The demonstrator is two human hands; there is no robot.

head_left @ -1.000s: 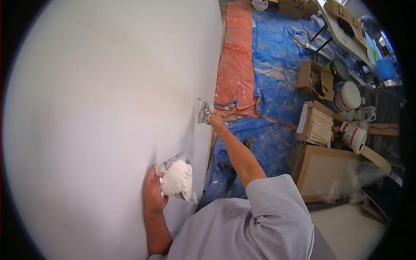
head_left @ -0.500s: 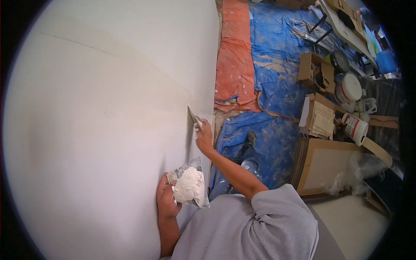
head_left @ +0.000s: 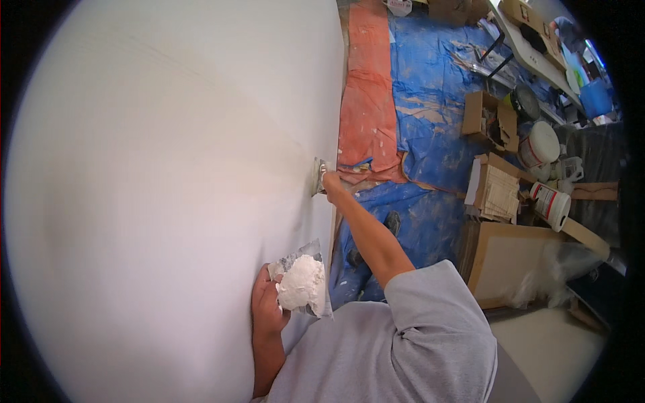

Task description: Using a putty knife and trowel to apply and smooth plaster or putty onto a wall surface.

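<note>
My right hand (head_left: 332, 185), arm stretched forward, grips a putty knife (head_left: 318, 176) whose metal blade lies at the white wall (head_left: 175, 221). Lower down, close against my body, my left hand (head_left: 269, 302) is closed round a flat metal plate (head_left: 327, 295). A thick mound of off-white filler paste (head_left: 301, 283) sits on that plate. Its grip side is hidden under the hand. Across the wall runs a faint beige, damp-looking band at about the height of the knife.
Blue tarp (head_left: 430, 154) and an orange-red sheet (head_left: 368, 101) cover the floor right of the wall. Farther right stand open cardboard boxes (head_left: 497, 191), white buckets (head_left: 539, 144), leaning boards (head_left: 510, 262) and a folding table (head_left: 537, 57). At the far top right, another person (head_left: 570, 33) is partly visible.
My right hand has swept the putty knife rightward along the wall, its blade turning flatter. The dark line at the wall's upper left has faded under a smear. My left hand stays with the plate.
</note>
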